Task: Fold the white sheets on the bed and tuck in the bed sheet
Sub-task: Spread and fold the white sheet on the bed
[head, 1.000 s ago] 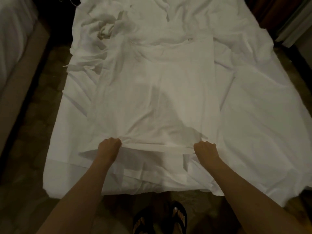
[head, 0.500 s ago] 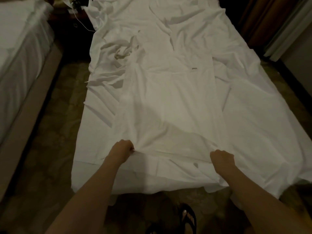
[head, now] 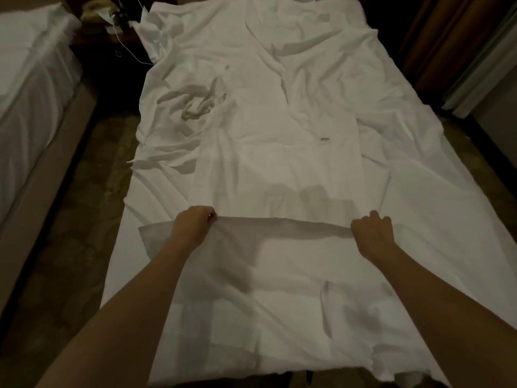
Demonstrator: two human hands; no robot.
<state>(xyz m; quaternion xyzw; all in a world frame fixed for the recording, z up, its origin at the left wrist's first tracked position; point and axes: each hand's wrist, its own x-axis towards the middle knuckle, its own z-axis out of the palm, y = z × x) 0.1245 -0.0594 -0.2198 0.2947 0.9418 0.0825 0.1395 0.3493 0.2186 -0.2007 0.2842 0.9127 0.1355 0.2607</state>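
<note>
Grip: my left hand (head: 194, 229) has its fingers curled round 1 end of the near edge of the white sheet (head: 279, 169); my right hand (head: 373, 235) pinches the other end, knuckles up. Both hold cloth, neither is slack. The edge between the 2 hands runs almost straight, slightly raised, with a shadow band under it.

Location: the sheet lies lengthwise down the middle of the bed (head: 447, 219), a long narrow strip that already looks folded along its length. Its far end sits roughly mid-bed, near a small dark mark (head: 324, 139). Under it is the bed sheet (head: 279, 317), wrinkled, with its foot edge hanging loose and ragged at the bottom of the view. Not tucked.

Around: a bunched heap of white cloth (head: 195, 105) lies left of the strip near the bed's left side. A second bed (head: 30, 79) stands across the aisle on the left; a curtain (head: 475, 60) hangs at the right.

Step in hand, my judgement: carry this near edge forward to meet the far end, 1 fold across the length.

How to do it well:
1. Keep both hands level and equally far apart so the edge stays taut and square.
2. Lift only enough to clear the lower layer; dragging would pull wrinkles in.
3. Match corners before letting go.
4. Keep clear of the heap on the left.

Risk: the left side of the strip looks rumpled, so the layers may skew.
</note>
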